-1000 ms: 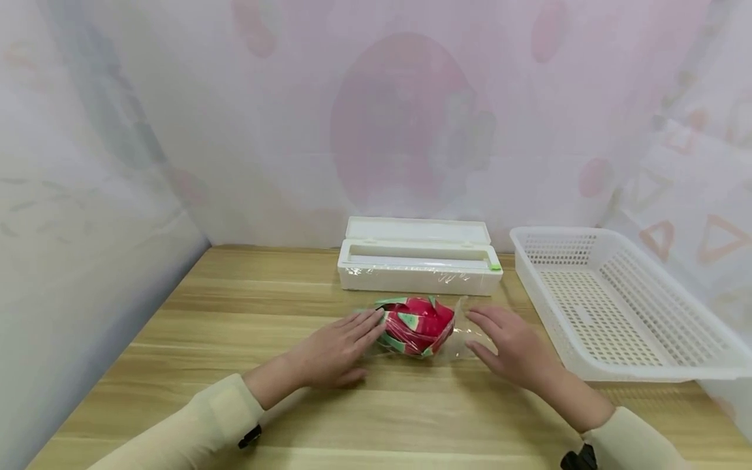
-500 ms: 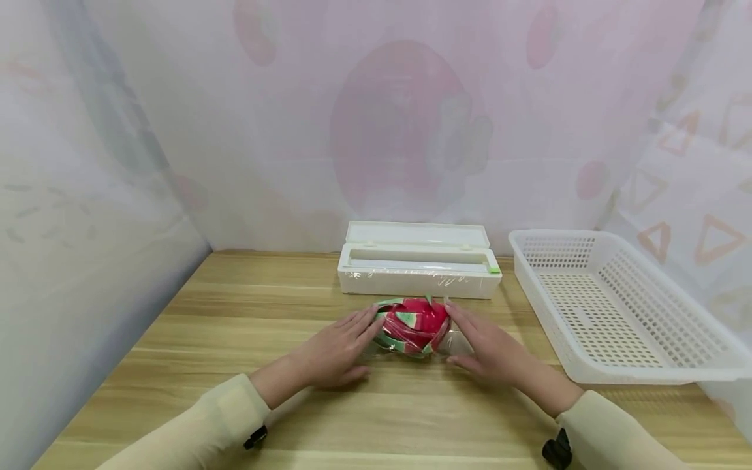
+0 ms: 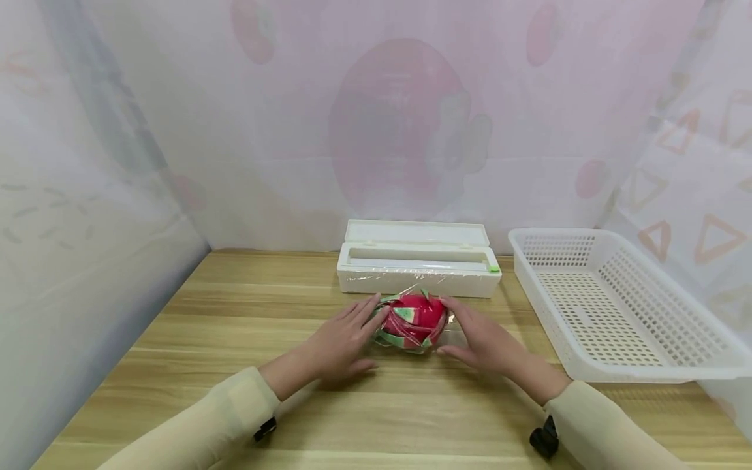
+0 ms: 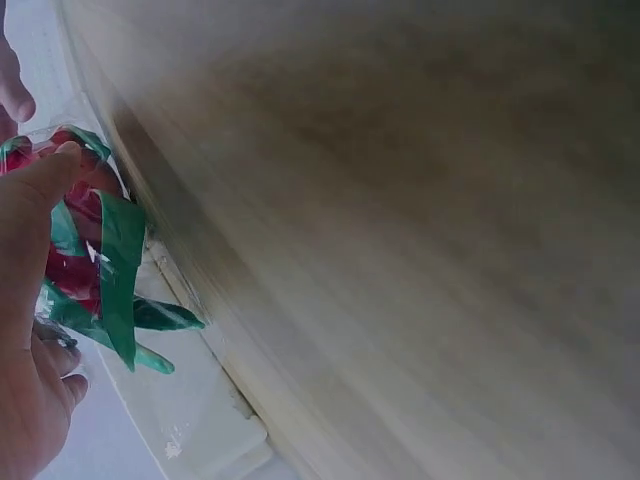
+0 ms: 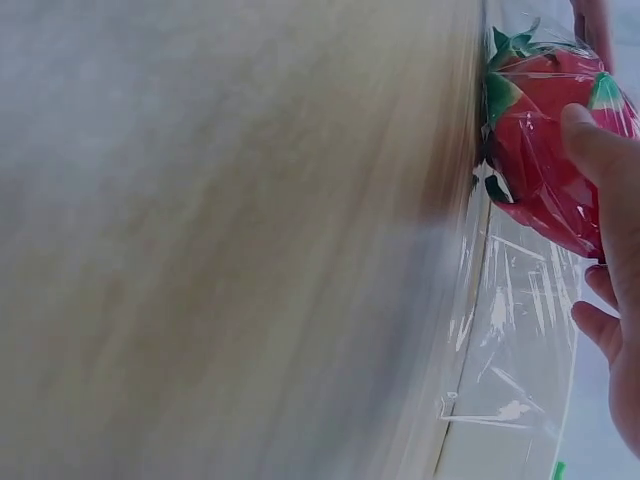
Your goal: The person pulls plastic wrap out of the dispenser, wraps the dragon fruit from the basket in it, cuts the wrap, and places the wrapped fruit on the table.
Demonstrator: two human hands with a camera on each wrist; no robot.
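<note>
A red dragon fruit (image 3: 422,314) with green-tipped scales lies on the table, wrapped in clear cling film (image 5: 505,320). My left hand (image 3: 331,349) rests at its left end, with fairly straight fingers over the film and the thumb spread towards me. At the other end, my right hand (image 3: 484,339) reaches along the fruit's side with thumb and index finger apart. Both wrist views show a thumb in front of the fruit, and the fingertips behind it are partly hidden. In the right wrist view, a loose flap of film hangs off the right end.
Just behind the fruit stands a white cling film dispenser (image 3: 417,282) with its lid (image 3: 417,232) up and a small green piece (image 3: 493,268) at its right end. A white plastic basket (image 3: 658,373) sits at the right on the wooden table (image 3: 235,313).
My right hand has moved left from the loose film up to the fruit's right end. My left hand has shifted slightly right, and the fruit has turned a little.
</note>
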